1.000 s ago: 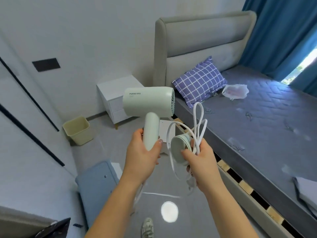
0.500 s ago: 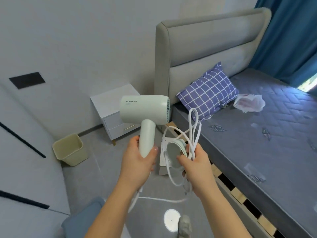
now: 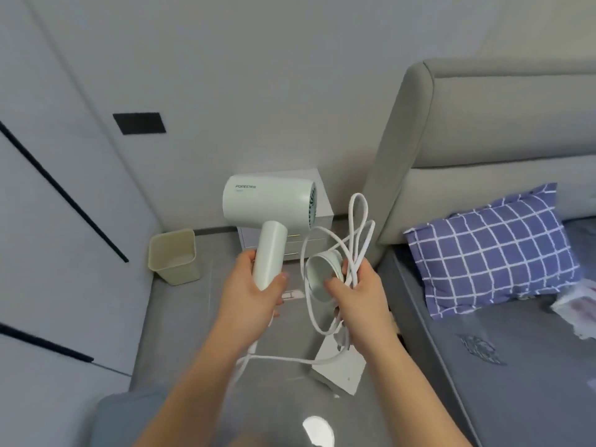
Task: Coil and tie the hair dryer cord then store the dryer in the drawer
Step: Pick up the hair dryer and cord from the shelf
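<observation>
Clenched round the handle, the left hand (image 3: 254,293) holds the hair dryer (image 3: 267,201) upright in front of the nightstand (image 3: 324,204), while the right hand (image 3: 362,296) grips the loosely looped cord (image 3: 358,227), which looks light and springy, best pinched at the bundle's middle.

Grey floor (image 3: 180,333): beige waste bin (image 3: 174,258) far left, upright, near wall corner. White nightstand (image 3: 293,245) far centre against wall, just beside bed headboard (image 3: 483,124); drawer fronts with gold handles partly hidden. Flat white box (image 3: 342,369) on floor near centre, close to bed edge. Blue-grey padded item (image 3: 129,417) near left, cut off by frame edge. Bright light reflection (image 3: 317,432) near centre.

Bed (image 3: 516,398) right: grey quilted mattress. Blue checked pillow (image 3: 493,250) far end, by headboard. Crumpled plastic bag (image 3: 577,304) right edge, just beside pillow.
</observation>
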